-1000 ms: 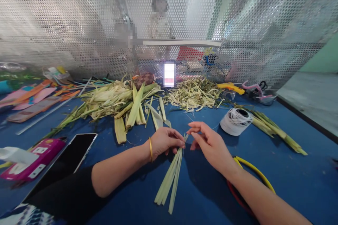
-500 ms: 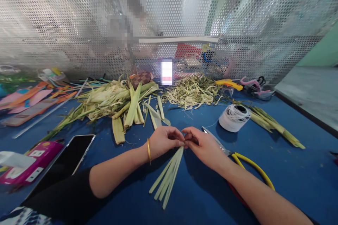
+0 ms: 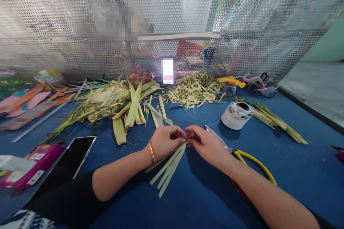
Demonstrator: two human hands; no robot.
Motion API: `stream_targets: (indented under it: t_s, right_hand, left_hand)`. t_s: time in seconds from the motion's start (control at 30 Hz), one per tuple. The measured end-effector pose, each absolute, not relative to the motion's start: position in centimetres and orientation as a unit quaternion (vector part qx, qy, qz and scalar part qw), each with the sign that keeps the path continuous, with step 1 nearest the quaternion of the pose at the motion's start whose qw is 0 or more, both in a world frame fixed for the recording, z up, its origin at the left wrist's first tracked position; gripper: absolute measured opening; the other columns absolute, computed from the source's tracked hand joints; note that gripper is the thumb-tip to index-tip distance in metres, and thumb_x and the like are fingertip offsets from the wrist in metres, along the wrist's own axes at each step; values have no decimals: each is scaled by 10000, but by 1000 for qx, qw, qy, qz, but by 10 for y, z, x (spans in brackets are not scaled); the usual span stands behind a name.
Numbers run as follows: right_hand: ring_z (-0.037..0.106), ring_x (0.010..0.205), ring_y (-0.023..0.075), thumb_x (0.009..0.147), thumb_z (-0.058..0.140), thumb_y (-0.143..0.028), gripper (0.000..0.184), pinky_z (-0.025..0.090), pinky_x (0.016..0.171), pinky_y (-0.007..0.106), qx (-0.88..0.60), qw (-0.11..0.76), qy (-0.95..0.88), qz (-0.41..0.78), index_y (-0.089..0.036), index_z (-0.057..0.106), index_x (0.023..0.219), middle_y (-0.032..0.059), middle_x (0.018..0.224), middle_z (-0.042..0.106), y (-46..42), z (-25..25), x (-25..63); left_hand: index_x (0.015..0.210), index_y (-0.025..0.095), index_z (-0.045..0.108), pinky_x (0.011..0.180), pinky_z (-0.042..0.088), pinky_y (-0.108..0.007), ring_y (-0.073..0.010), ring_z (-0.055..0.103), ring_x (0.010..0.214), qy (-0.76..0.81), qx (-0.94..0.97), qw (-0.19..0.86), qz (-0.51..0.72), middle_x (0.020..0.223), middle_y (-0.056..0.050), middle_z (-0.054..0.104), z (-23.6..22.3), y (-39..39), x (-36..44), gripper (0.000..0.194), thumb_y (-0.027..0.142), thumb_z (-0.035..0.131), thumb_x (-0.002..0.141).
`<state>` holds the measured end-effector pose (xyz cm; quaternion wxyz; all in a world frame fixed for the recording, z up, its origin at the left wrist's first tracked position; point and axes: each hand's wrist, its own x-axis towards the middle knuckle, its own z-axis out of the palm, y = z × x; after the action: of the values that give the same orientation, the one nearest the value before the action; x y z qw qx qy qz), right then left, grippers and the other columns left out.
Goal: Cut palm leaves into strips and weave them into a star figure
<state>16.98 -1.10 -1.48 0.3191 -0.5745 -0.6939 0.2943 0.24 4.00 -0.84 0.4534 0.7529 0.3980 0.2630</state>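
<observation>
From your head camera, you have several pale leaf strips (image 3: 169,170) gathered at one end between your two hands, their loose ends fanned out toward you above the blue table (image 3: 199,200). Your left hand (image 3: 166,141) pinches the gathered end between thumb and fingers, with some strips passing beneath it; your right hand (image 3: 206,145) is narrow too, its fingertips meeting your left ones and apparently nipping the same end. Judging from this, you have the gathering done, but the fastening looks unfinished: your fingertips cover the join, so I can't tell whether anything is tied there. Fine thread runs from the white thread spool (image 3: 233,120) toward the tips of the scissors (image 3: 228,147) beside your right hand; I can't make out whether it reaches the strips. Plenty of material lies unused: a heap of husk-like leaves (image 3: 107,102) beyond your left hand, a tangle of shredded strips (image 3: 195,91) straight ahead, and a few longer stalks (image 3: 286,123) right of the spool.
</observation>
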Motion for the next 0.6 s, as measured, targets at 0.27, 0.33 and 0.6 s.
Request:
stream_targets:
  t_s: [0.27,0.33,0.6]
  right_hand:
    - [663,722,154,778,473,-75,270,478,686,278,-553,349,-683,325,-221,561,988,7,809,701,-14,-16,168]
    - [668,722,154,783,477,-87,251,485,687,279,-549,358,-680,329,-224,564,974,6,803,703,-14,-16,166]
    - [672,710,156,799,503,-188,179,510,684,277,-557,372,-642,373,-212,615,936,12,792,698,-11,-19,166]
  left_hand:
    - [783,188,684,639,434,-218,-129,633,695,375,859,235,257,739,7,705,-13,35,3,107,148,587,767]
    - [780,192,687,633,420,-225,-135,628,691,369,874,189,252,727,2,700,-15,36,2,114,172,576,794]
    - [806,199,689,666,432,-220,-127,631,734,321,883,133,316,782,-12,704,-18,36,-2,188,292,538,869]
